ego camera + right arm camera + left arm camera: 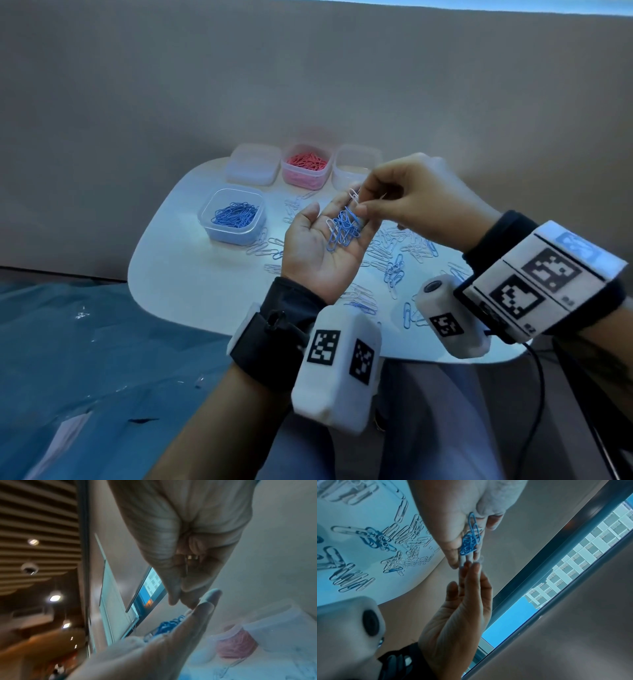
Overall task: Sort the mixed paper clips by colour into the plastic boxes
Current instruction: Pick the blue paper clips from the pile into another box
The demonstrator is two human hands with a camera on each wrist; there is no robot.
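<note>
My left hand (322, 236) is held palm up above the white table (191, 281), fingers relaxed, with a bunch of blue paper clips (344, 229) lying on it. My right hand (361, 205) pinches a pale clip (354, 196) with thumb and forefinger at the left fingertips. The left wrist view shows the blue bunch (470, 543) on the left hand (453, 520). The right wrist view shows the pinching right hand (180, 600). A clear box of blue clips (233, 214) stands left. A box of pink clips (306, 164) stands behind.
Loose blue and white clips (394, 263) are scattered over the table's middle and right. Two clear boxes (253, 162) (354, 164) flank the pink one at the back edge. A beige wall rises behind. Blue sheeting (85, 342) covers the floor on the left.
</note>
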